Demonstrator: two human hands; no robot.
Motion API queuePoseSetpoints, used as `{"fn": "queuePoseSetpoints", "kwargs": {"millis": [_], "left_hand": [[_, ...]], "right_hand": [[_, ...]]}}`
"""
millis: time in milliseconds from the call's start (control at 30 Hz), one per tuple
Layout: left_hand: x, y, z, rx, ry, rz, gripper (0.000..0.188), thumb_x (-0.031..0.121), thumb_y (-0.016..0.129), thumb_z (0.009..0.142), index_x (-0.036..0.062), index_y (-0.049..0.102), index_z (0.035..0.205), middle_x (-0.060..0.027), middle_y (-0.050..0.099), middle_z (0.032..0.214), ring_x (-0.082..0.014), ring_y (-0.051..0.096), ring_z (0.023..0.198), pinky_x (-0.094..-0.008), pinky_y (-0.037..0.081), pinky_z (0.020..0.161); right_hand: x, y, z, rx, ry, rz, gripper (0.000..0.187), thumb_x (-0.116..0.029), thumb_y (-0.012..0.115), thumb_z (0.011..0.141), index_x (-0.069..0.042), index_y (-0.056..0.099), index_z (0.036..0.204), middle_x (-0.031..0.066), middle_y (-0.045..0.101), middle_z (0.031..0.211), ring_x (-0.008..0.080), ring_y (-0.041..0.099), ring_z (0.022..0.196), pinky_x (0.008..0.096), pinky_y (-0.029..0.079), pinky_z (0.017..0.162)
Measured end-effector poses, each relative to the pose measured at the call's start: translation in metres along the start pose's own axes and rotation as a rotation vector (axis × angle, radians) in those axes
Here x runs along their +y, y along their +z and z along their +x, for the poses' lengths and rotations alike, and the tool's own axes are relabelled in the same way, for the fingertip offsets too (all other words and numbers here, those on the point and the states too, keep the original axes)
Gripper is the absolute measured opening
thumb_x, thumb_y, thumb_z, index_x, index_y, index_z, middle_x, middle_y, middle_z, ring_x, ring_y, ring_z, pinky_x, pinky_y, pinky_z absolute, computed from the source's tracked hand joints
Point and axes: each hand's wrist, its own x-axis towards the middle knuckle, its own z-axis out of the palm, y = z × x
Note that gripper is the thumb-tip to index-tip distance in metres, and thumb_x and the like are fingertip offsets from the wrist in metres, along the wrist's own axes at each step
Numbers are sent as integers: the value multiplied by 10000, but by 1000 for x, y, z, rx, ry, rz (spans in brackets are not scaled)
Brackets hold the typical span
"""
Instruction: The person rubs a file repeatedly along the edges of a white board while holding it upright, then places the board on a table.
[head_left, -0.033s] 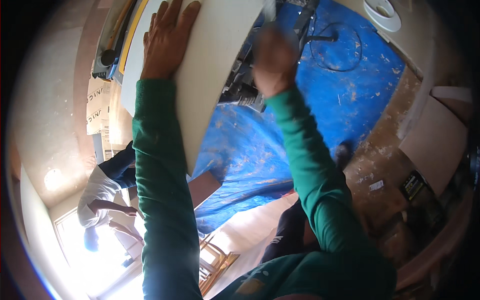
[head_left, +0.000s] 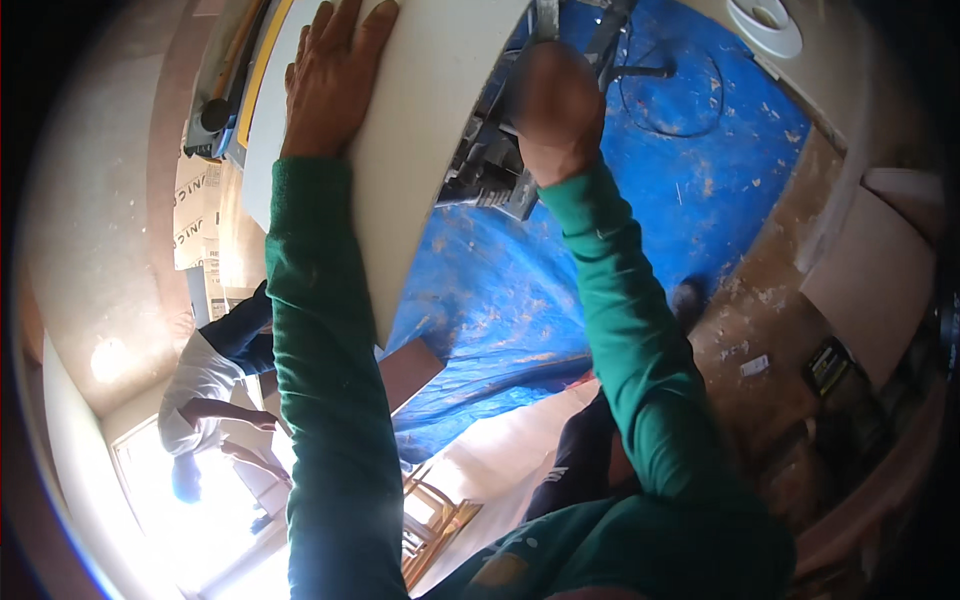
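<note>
A: What's on the far left?

B: A pale wall (head_left: 100,200), then a co-worker (head_left: 200,375) in a white top and dark trousers, forearms stretched out near a glaring window (head_left: 165,500). Above them is a sheet of printed cardboard (head_left: 195,225), and next to that a yellow-edged strip (head_left: 252,90).

A: And the left hand?

B: The left hand (head_left: 330,85) lies palm down on the white board (head_left: 430,120), fingers extended and slightly spread, holding nothing. The board slants from the top edge down past the left forearm, narrowing to a corner. Just beyond that corner sits a brown panel (head_left: 412,372), with a wooden frame (head_left: 440,520) lower down.

A: Right of the board?

B: A black machine (head_left: 490,165), close along the board's right edge, over a blue tarpaulin (head_left: 690,210) scattered with pale debris. The right hand (head_left: 560,110) is over the machine, but it's blurred; I can't say whether its fingers grip anything.

A: Anything further right?

B: A dark cable (head_left: 648,72) loops on the tarpaulin. Past it are a white ring-shaped piece (head_left: 785,42), a black-and-yellow package (head_left: 830,368) and, farthest over, a large tan panel (head_left: 870,270).
</note>
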Motion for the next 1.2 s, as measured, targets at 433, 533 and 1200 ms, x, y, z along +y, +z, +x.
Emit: {"fn": "queuePoseSetpoints", "kwargs": {"millis": [433, 533, 1200], "left_hand": [[12, 3, 0, -51, -542, -262, 671, 608, 444, 908, 201, 447, 1442, -179, 325, 1530, -379, 250, 1433, -549, 144, 1152], [29, -10, 5, -43, -669, -274, 655, 590, 463, 903, 201, 464, 1429, -178, 350, 1515, -391, 273, 1419, -550, 161, 1146], [29, -3, 2, 19, -670, -270, 608, 588, 478, 912, 234, 499, 1405, -157, 381, 1504, -382, 284, 1416, -561, 157, 1150]], "right_hand": [[1, -22, 19, -59, 2, -6, 151, -146, 563, 951, -25, 567, 860, 177, 587, 672, 339, 581, 547, 402, 440, 443], [-17, -33, -27, -251, 39, 208, 113, -136, 584, 929, -32, 573, 886, 170, 614, 767, 324, 567, 524, 398, 464, 473], [-28, -47, -20, -204, -4, -89, 105, -143, 552, 938, -57, 589, 890, 158, 571, 634, 308, 621, 625, 397, 465, 464]]}}
